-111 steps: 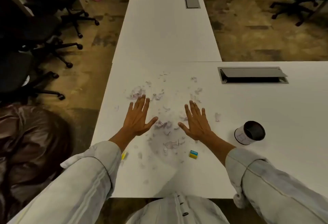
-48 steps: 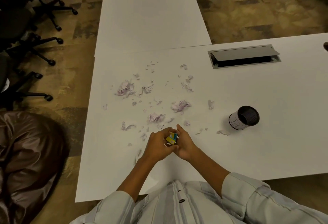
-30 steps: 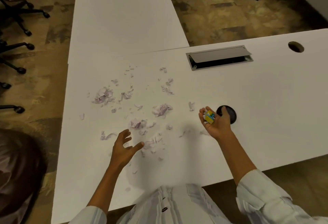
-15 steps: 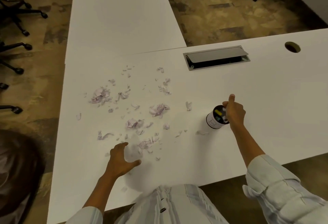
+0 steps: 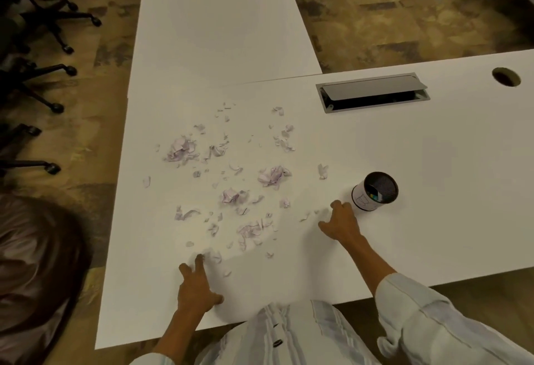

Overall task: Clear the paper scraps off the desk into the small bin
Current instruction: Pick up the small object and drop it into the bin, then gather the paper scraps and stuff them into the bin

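White desk (image 5: 433,148) carries pale purple paper scraps (image 5: 231,179) strewn across its middle. Right of them stands the small bin (image 5: 375,192), upright, bits of colour inside. Both hands lie spread and empty: right hand (image 5: 342,224) just beside the bin, left hand (image 5: 196,289) touching the nearest scraps.
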{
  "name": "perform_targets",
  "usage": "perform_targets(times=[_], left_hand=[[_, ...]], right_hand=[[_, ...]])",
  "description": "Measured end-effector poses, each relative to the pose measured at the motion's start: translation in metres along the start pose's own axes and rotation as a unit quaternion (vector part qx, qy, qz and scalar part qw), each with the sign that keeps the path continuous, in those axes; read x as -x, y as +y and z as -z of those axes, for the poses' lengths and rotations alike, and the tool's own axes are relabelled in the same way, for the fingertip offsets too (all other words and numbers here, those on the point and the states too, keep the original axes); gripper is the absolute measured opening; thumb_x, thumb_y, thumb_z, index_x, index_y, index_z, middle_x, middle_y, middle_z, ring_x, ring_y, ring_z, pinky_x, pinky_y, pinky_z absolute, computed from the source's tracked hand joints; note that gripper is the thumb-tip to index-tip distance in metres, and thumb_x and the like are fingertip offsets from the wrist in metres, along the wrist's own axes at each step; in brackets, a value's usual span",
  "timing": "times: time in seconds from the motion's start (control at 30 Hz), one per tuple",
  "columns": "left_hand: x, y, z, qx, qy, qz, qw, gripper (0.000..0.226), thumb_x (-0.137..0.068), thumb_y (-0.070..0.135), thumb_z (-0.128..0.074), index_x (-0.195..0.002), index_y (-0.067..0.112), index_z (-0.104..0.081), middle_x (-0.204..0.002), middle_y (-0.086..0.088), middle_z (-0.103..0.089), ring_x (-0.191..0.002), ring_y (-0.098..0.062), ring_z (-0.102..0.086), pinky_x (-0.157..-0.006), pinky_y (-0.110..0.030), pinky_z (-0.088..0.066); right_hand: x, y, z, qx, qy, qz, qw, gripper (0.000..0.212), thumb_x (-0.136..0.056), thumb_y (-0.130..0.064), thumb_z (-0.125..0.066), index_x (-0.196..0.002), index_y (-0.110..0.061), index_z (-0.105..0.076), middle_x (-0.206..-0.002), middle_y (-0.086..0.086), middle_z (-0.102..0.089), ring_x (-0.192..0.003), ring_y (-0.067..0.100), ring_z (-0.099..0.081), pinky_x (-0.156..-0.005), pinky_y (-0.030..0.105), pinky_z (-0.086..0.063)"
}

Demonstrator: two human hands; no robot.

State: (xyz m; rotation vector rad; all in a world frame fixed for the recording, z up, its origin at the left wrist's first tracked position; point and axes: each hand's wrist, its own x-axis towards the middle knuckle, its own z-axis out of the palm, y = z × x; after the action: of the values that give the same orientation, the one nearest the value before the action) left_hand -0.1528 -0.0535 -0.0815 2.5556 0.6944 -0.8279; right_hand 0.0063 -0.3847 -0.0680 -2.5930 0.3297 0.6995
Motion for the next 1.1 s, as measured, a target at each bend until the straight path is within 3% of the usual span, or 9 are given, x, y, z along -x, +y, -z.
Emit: perform_targets(times=[0.2, 0.4, 0.47, 0.53, 0.63, 0.77, 0.87, 0.93, 1.1], left_hand=[[-0.012, 0.019, -0.004, 0.121, 0.047, -0.048, 0.990, 0.066, -0.067, 0.017, -0.085, -0.121, 0.005, -0.048, -0.116, -0.017, -0.048, -0.085, -0.022, -0.054, -0.078, -0.029, -0.048], [-0.034, 0.055, 0.000, 0.209, 0.055, -0.116, 0.970, 0.054, -0.064, 0.005, -0.083, -0.112, 0.000, -0.058, -0.101, -0.014, -0.056, -0.079, -0.019, -0.057, -0.072, -0.026, -0.051], [-0.039, 0.063, 0.004, 0.242, 0.040, -0.148, 0.958, 0.062, -0.063, 0.007, -0.085, -0.118, 0.002, -0.057, -0.106, -0.013, -0.056, -0.083, -0.023, -0.064, -0.069, -0.024, -0.055], [-0.042, 0.064, 0.010, 0.254, 0.044, -0.175, 0.950, 0.074, -0.063, 0.017, -0.088, -0.127, 0.007, -0.051, -0.120, -0.010, -0.051, -0.095, -0.024, -0.063, -0.074, -0.032, -0.059], [-0.055, 0.049, 0.028, 0.184, 0.114, -0.183, 0.959, 0.095, -0.059, 0.041, -0.087, -0.137, 0.013, -0.041, -0.138, -0.009, -0.040, -0.123, -0.027, -0.046, -0.094, -0.045, -0.052], [-0.087, 0.030, 0.067, 0.090, 0.135, -0.092, 0.982, 0.132, -0.042, 0.067, -0.083, -0.149, 0.026, -0.016, -0.153, -0.017, -0.017, -0.140, -0.040, -0.016, -0.105, -0.060, -0.036], [-0.109, 0.029, 0.089, 0.084, 0.082, 0.045, 0.992, 0.146, -0.032, 0.081, -0.076, -0.146, 0.042, 0.006, -0.157, -0.013, 0.007, -0.144, -0.043, 0.002, -0.110, -0.067, -0.021], [-0.120, 0.029, 0.097, 0.099, 0.039, 0.082, 0.991, 0.150, -0.030, 0.081, -0.076, -0.145, 0.044, 0.012, -0.158, -0.012, 0.016, -0.144, -0.044, 0.008, -0.110, -0.069, -0.014], [-0.135, 0.039, 0.095, 0.074, -0.017, 0.013, 0.997, 0.151, -0.033, 0.079, -0.076, -0.149, 0.036, 0.009, -0.156, -0.023, 0.006, -0.143, -0.047, -0.001, -0.114, -0.062, -0.014]], right_hand=[[-0.015, -0.034, -0.016, 0.005, -0.023, 0.033, 0.999, 0.060, -0.078, -0.012, -0.073, -0.131, -0.004, -0.045, -0.132, 0.017, -0.042, -0.114, 0.034, -0.054, -0.094, 0.037, -0.049], [-0.009, -0.085, -0.055, 0.000, -0.057, 0.137, 0.989, 0.052, -0.078, 0.000, -0.065, -0.128, -0.007, -0.052, -0.125, 0.014, -0.048, -0.111, 0.031, -0.054, -0.092, 0.032, -0.047], [-0.005, -0.095, -0.063, -0.009, -0.093, 0.184, 0.978, 0.054, -0.077, -0.003, -0.066, -0.129, -0.008, -0.053, -0.122, 0.014, -0.050, -0.110, 0.031, -0.055, -0.091, 0.034, -0.048], [-0.005, -0.094, -0.064, -0.034, -0.097, 0.208, 0.973, 0.057, -0.075, -0.009, -0.070, -0.130, -0.010, -0.053, -0.121, 0.013, -0.052, -0.105, 0.030, -0.057, -0.089, 0.035, -0.051], [-0.016, -0.078, -0.043, -0.091, -0.003, 0.182, 0.979, 0.059, -0.071, -0.015, -0.075, -0.127, -0.010, -0.055, -0.123, 0.011, -0.054, -0.099, 0.027, -0.061, -0.084, 0.036, -0.053], [-0.055, -0.050, 0.002, -0.064, 0.112, 0.116, 0.985, 0.075, -0.064, -0.027, -0.081, -0.131, -0.013, -0.049, -0.136, 0.013, -0.042, -0.122, 0.035, -0.044, -0.094, 0.043, -0.048], [-0.084, -0.045, 0.024, -0.024, 0.050, 0.054, 0.997, 0.105, -0.061, -0.047, -0.083, -0.146, -0.022, -0.027, -0.153, 0.008, -0.020, -0.139, 0.036, -0.019, -0.106, 0.054, -0.038], [-0.098, -0.046, 0.028, -0.013, 0.005, 0.052, 0.999, 0.115, -0.061, -0.051, -0.083, -0.151, -0.027, -0.015, -0.159, 0.009, -0.007, -0.144, 0.038, -0.009, -0.112, 0.057, -0.028], [-0.112, -0.068, 0.013, 0.038, -0.052, 0.122, 0.990, 0.117, -0.064, -0.057, -0.079, -0.153, -0.032, -0.006, -0.162, 0.008, -0.003, -0.147, 0.035, -0.004, -0.114, 0.060, -0.023]])
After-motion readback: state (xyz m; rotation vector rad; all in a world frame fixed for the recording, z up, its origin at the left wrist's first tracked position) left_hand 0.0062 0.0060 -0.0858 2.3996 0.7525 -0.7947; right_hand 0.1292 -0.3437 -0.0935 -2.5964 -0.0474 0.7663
